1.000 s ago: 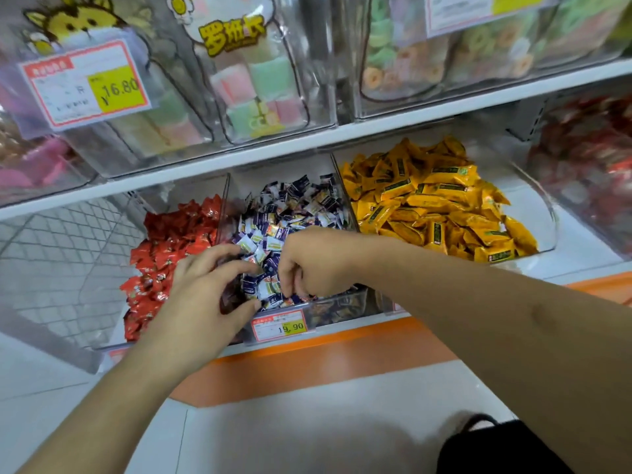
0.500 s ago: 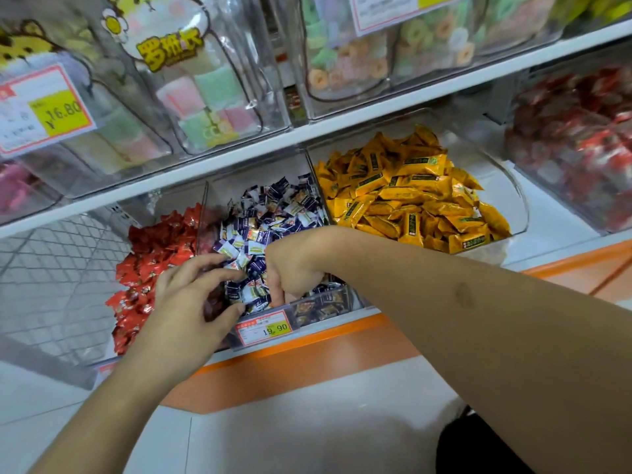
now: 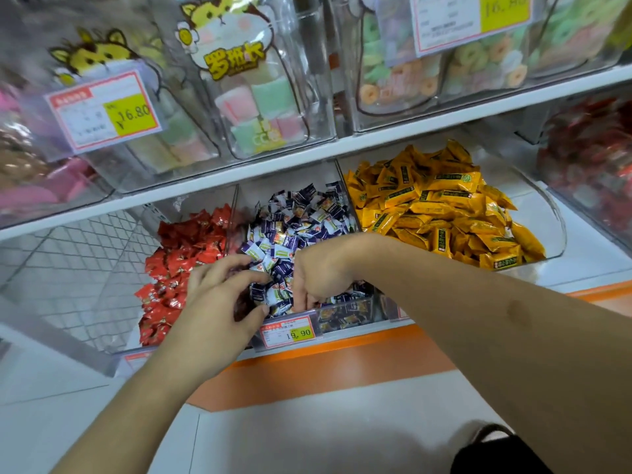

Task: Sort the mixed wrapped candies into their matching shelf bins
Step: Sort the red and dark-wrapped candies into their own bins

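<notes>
Candies in purple-and-white wrappers (image 3: 301,230) fill the middle clear bin (image 3: 345,311) on the lower shelf, and both hands work in the front part of that pile. Nearest the camera, a black bag (image 3: 492,453) shows at the bottom edge, above white floor. The left hand (image 3: 219,302) reaches in from the left with fingers spread and bent over the wrappers, thumb near the bin's front edge; whether its grip encloses a candy cannot be told. The right hand (image 3: 321,271) is turned knuckles-up, fingers curled down into the pile; what its grip holds is hidden. A price tag reading 19.90 (image 3: 287,331) is fixed to the bin front. Red-wrapped candies (image 3: 181,261) occupy the left bin, yellow-wrapped candies (image 3: 437,206) the right bin. Above, on the upper shelf (image 3: 393,136), clear containers hold pastel sweets, with a 16.80 price tag (image 3: 106,109).
</notes>
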